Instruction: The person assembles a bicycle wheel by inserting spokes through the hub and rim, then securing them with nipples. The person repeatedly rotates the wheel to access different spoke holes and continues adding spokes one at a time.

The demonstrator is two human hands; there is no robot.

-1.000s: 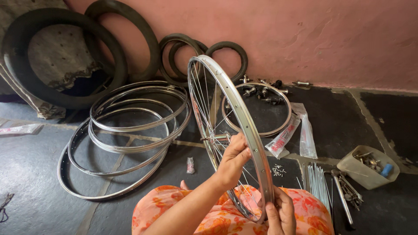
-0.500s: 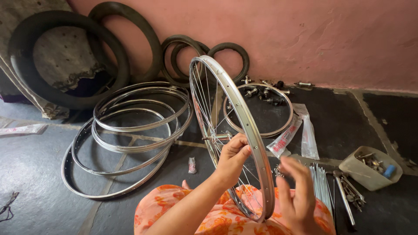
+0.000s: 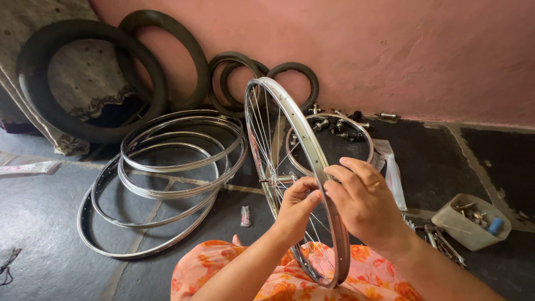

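A spoked silver bicycle wheel point(image 3: 290, 120) stands upright on edge between my knees, its lower part resting on my orange flowered lap point(image 3: 262, 281). My left hand point(image 3: 295, 209) is on the left side of the wheel, fingers pinched among the spokes close to the hub point(image 3: 277, 179). My right hand point(image 3: 365, 203) has come up on the right side and its fingers curl over the rim just above the left hand's thumb.
Several bare metal rims point(image 3: 167, 173) lie stacked on the dark floor at left, one more rim point(image 3: 365, 136) behind the wheel. Black tyres point(image 3: 83, 83) lean on the pink wall. A plastic tub of small parts point(image 3: 471, 223) and loose tools sit at right.
My right hand rose from low beside my lap to the rim next to the left hand. The left hand stayed on the spokes; the wheel barely moved.
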